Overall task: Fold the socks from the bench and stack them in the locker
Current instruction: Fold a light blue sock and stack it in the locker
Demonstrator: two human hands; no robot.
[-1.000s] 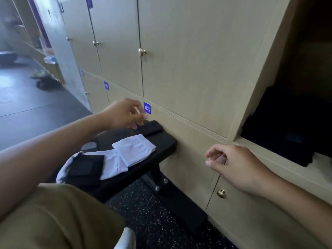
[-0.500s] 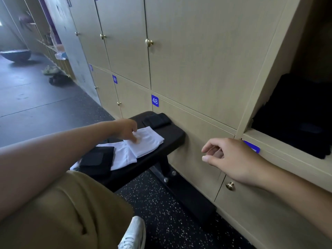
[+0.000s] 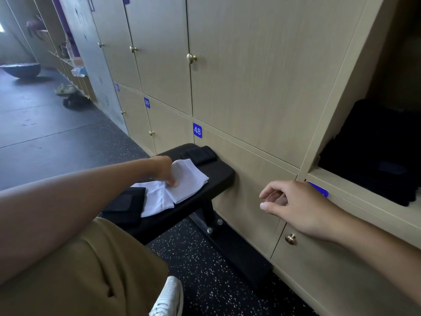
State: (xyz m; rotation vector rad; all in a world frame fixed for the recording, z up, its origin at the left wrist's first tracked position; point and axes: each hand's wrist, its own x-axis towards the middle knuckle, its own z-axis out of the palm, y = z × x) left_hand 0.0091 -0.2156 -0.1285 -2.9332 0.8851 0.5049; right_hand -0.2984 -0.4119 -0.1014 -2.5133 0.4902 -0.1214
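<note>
On the bench (image 3: 218, 176), the left hand (image 3: 163, 169) pinches the folded white sock's (image 3: 190, 182) near edge; its long axis runs toward the locker (image 3: 373, 197), beside which the right hand (image 3: 293, 206) hovers, loosely curled, empty.

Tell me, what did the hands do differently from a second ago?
The left hand moved from the folded black sock at the far end of the black padded bench down onto the folded white sock, fingers now on its edge. The right hand stayed hovering, loosely curled, empty. The socks haven't moved.
</note>
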